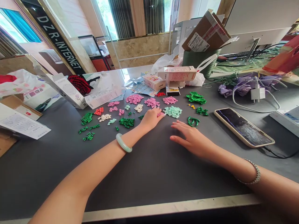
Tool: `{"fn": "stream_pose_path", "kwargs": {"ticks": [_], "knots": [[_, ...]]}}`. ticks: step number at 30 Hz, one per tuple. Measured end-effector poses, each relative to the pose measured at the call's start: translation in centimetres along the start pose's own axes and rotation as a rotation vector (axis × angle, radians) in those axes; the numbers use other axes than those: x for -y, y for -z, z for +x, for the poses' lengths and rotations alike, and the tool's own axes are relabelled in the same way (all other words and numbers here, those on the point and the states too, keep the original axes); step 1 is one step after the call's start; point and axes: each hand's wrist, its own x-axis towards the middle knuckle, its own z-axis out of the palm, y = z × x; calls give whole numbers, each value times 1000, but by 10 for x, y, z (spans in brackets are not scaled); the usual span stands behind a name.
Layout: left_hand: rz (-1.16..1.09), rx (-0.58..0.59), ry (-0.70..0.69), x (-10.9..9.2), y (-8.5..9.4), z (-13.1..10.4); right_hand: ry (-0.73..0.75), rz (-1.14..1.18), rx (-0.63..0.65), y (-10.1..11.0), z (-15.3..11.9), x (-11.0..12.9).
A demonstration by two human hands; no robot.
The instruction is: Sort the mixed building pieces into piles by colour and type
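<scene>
My left hand [150, 119], with a pale green bangle [123, 143] on its wrist, reaches to the middle of the piles. Its fingers are stretched out over a few small pink building pieces [160, 114], touching them. My right hand [190, 137] hovers or rests just in front of a mint-green pile of pieces [173, 111], fingers apart and nothing in them. Close to its fingertips lie curved dark green pieces [192, 121]. Pink piles [151, 102], dark green piles [126, 122], cream pieces [104, 117] and red-orange pieces [99, 111] spread around the left hand.
Green leaf-shaped pieces [196, 97] lie at the right, near a phone [244, 127] on a cable. Behind the piles stand small pink boxes [154, 82] and a green bin [198, 60] holding cardboard. White boxes [24, 119] stand at the left; purple flowers [247, 84] lie at the back right.
</scene>
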Motion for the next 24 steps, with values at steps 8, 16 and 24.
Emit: {"fn": "stream_pose_path", "kwargs": {"ticks": [8,16,24], "knots": [[-89,-17,37,-4,6,1,-19,12,48,1,0,1],[-209,-84,106,-2,10,-1,-7,40,30,-1,0,0],[-313,-163,95,-2,17,-3,-15,21,36,-1,1,0]]}}
